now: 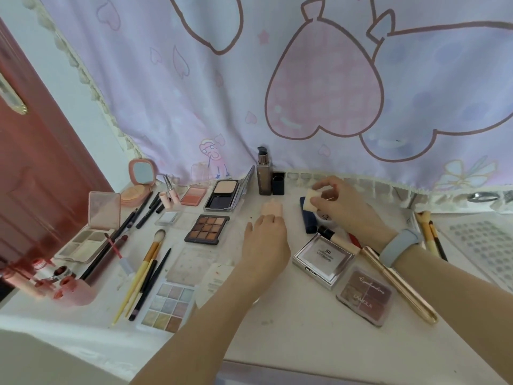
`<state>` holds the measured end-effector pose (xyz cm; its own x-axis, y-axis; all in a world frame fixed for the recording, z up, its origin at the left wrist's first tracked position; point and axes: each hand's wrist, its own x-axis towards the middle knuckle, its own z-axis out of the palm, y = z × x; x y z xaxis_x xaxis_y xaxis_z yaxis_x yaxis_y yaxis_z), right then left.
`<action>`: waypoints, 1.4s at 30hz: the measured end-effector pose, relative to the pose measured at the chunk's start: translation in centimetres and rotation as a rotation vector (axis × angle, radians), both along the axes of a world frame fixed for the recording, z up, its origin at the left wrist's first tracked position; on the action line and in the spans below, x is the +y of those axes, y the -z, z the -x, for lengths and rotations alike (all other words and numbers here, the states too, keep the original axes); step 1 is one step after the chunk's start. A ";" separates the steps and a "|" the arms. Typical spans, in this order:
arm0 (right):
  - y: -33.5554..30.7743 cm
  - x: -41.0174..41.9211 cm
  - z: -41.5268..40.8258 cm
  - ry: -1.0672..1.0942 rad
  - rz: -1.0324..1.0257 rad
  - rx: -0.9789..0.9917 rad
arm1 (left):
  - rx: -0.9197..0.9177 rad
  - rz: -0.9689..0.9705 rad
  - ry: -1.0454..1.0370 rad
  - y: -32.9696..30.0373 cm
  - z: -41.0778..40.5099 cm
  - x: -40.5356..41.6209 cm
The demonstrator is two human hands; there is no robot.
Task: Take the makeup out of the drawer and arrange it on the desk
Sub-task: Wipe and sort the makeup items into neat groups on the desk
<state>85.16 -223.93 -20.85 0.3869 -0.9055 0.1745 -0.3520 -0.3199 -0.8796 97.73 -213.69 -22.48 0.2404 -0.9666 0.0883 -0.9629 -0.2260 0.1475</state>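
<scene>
The right hand pinches a small cream wedge sponge in its fingers above the white worktop, far right of centre, probably choosing its spot. The left hand rests with fingers curled beside a peach puff, seemingly setting it down; whether it grips is unclear.

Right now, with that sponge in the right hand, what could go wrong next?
1. The right hand pinches the wedge sponge close beside the upright foundation bottle and black tube; a careless placement could topple them.
2. The left hand is at a peach puff; sweeping left could nudge the open brown palette.
3. The right forearm crosses over the gold tube and might roll it.
</scene>
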 end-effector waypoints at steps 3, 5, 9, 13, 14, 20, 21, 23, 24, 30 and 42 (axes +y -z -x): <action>0.4 -0.3 -1.4 -0.052 0.056 0.082 | 0.030 0.017 0.035 0.0 -0.5 0.1; 0.6 -0.5 -2.3 -0.089 0.109 0.180 | 0.035 0.004 0.045 0.1 -0.7 0.0; 1.1 -1.0 -3.9 -0.126 0.218 0.414 | 0.027 0.001 0.037 0.2 -1.0 -0.4; 1.9 -1.3 -4.7 -0.122 0.421 0.634 | 0.032 0.018 0.046 0.3 -1.3 -0.4; 2.0 -1.2 -4.7 -0.111 0.458 0.654 | 0.038 0.022 0.049 0.3 -1.4 -0.4; 2.2 -1.1 -3.7 -0.169 0.543 0.695 | 0.067 0.033 0.057 0.3 -1.7 -0.3; 2.2 -1.1 -3.5 -0.204 0.543 0.709 | 0.070 0.034 0.057 0.3 -1.8 -0.3; 2.1 -1.2 -3.1 -0.258 0.514 0.695 | 0.086 0.030 0.058 0.2 -1.9 -0.3; 2.0 -1.2 -2.9 -0.258 0.493 0.668 | 0.098 0.024 0.060 0.1 -1.9 -0.2; 1.4 -2.2 -1.9 -0.049 0.408 0.763 | 0.135 0.057 0.067 -0.4 -1.4 0.9; 0.6 -0.9 -2.7 0.062 0.354 0.534 | 0.390 0.401 0.061 -0.3 1.0 4.8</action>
